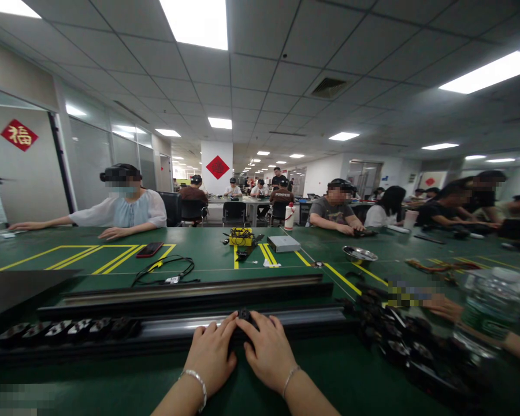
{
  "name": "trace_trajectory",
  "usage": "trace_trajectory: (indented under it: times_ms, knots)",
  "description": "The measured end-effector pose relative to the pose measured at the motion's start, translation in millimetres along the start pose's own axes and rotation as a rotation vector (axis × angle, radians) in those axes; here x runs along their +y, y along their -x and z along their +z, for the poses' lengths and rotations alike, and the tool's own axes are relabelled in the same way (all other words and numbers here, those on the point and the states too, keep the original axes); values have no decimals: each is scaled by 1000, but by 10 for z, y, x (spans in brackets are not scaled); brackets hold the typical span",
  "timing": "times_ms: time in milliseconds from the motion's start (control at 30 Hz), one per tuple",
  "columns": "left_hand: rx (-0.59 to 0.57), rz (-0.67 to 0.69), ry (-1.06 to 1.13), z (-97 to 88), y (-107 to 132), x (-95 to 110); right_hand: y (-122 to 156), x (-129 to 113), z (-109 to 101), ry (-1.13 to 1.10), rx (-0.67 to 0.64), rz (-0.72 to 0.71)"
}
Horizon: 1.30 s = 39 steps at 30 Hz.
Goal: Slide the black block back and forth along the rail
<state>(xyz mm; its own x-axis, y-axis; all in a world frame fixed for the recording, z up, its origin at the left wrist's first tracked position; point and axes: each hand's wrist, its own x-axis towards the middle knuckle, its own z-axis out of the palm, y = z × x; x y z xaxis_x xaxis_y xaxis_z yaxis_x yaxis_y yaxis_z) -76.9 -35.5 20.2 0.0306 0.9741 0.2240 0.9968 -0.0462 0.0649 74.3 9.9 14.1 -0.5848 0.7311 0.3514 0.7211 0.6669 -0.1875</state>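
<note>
My left hand (211,351) and my right hand (268,348) meet over the near black rail (173,327). Between their fingertips is a small black part (244,314), mostly covered by the fingers, so its kind cannot be made out. Both hands have bent fingers pressed in on it from either side. The rail has a shiny metal channel running along its length. At its left end sits a row of several black blocks (69,330) with light tops. Behind it lies a second long rail (190,293), parallel to the first.
A heap of black parts (409,341) lies at right, beside a water bottle (487,312) and a co-worker's hand (444,306). Farther back are a black cable (173,268), a phone (149,249), a yellow block (241,236), a grey box (283,244) and a metal bowl (359,253).
</note>
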Motion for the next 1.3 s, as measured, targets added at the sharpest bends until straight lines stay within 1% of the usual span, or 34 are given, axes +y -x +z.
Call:
trace_trajectory:
  times_ms: [200,433,567,800,967,1133,1300]
  knots:
    - [-13,-14,1,0,-4,1,-8,2,-2,15,-19,0]
    - [26,11,-3,35,1,-22,-7,6,6,-5,-19,3]
    - [-6,-5,-2,10,5,-7,-8,12,7,24,-28,-2]
    - [-21,-16,11,-7,0,2,-10,32,10,7,-11,-25]
    - [-4,-6,19,25,2,-15,-13,26,14,-22,27,-18]
    - [29,15,32,43,0,-30,-17,16,5,-18,36,-16]
    - [-9,7,35,25,-8,-34,-11,25,4,24,38,-11]
